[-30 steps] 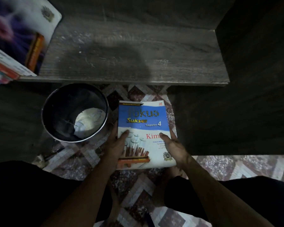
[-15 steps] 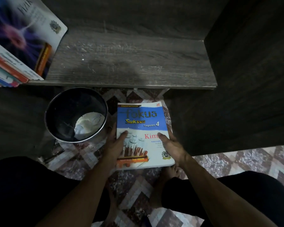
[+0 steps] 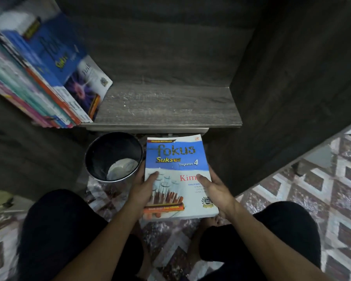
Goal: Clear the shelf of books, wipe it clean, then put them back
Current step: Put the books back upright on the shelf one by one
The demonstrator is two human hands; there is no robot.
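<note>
A blue-and-white "Fokus Sukses" book (image 3: 176, 159) lies flat just below the front edge of the dark wooden shelf (image 3: 168, 106). My left hand (image 3: 143, 186) grips its left edge with the thumb on the cover. My right hand (image 3: 214, 187) grips its right edge, thumb also on the cover. A row of books (image 3: 49, 78) leans on the left part of the shelf. The right part of the shelf board is bare and shows pale dust streaks.
A black round bin (image 3: 114, 156) with white crumpled material inside stands on the floor left of the book. The cabinet's dark side wall (image 3: 282, 98) rises at the right. Patterned floor tiles (image 3: 332, 199) spread to the right. My knees in dark trousers fill the bottom.
The view has shifted, so the shelf and the leaning books show more fully. The book has risen slightly toward the shelf edge, with both hands still holding it.
</note>
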